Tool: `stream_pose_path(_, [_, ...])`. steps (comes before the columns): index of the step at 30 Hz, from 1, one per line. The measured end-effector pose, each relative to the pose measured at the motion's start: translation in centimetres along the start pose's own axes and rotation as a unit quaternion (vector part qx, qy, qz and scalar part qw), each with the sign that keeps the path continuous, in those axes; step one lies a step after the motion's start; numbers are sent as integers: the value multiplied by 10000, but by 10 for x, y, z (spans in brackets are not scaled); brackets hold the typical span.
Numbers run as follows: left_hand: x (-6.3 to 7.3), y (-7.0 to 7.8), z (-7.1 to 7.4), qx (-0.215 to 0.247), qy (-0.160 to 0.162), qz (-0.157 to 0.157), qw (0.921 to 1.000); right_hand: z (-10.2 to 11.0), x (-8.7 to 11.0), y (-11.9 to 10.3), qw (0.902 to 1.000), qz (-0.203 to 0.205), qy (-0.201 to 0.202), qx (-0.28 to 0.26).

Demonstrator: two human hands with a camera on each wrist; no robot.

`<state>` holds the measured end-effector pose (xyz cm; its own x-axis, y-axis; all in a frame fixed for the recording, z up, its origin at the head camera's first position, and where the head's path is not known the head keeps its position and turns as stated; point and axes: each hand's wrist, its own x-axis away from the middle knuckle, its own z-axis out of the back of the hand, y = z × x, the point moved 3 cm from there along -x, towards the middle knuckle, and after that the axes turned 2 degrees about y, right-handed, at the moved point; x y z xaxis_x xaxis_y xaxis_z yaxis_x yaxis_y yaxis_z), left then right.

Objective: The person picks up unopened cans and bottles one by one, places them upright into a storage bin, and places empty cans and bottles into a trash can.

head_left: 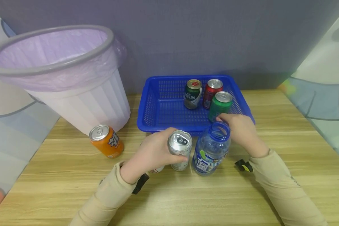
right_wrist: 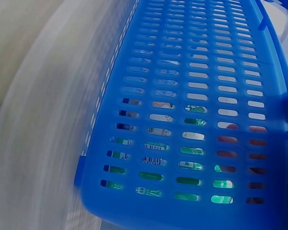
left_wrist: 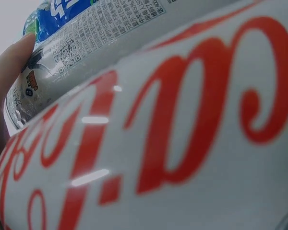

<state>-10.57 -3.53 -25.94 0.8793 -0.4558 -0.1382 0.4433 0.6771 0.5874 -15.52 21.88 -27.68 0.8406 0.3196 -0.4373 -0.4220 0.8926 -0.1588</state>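
Note:
My left hand (head_left: 153, 150) grips an opened silver can (head_left: 180, 144), its thumb across the near side. Under that hand stands a white can with red lettering (left_wrist: 197, 124), mostly hidden in the head view; it fills much of the left wrist view. A clear blue-tinted plastic bottle (head_left: 210, 153), uncapped, stands just right of the silver can. Behind the bottle my right hand (head_left: 241, 131) reaches over the basket's front rim and holds a green can (head_left: 221, 103) low on its body. Its fingertips are partly hidden by the bottle and the basket.
The blue slotted basket (head_left: 169, 113) also holds a dark green can (head_left: 192, 94) and a red can (head_left: 212, 92). At left stand an orange can (head_left: 107, 141) and a white bin (head_left: 82, 103) with a purple liner. A grey panel (head_left: 186, 40) rises behind the basket.

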Motion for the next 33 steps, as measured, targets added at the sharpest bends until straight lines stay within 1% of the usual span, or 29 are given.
stream_pose_path(8, [0, 1, -1, -36, 66, -60, 10000, 0, 2, 1, 10000, -93, -30, -7])
stream_pose_path(16, [1, 1, -2, -108, 256, -154, 9995, 0, 1, 1, 10000, -85, -50, -6])
stream_pose_path(27, [1, 0, -2, -60, 372, -87, 9993, 1, 0, -1, 10000, -60, -1, 3])
stream_pose_path(33, [1, 0, -1, 70, 392, -100, 9992, 0, 0, 0, 10000, -69, 33, 6])
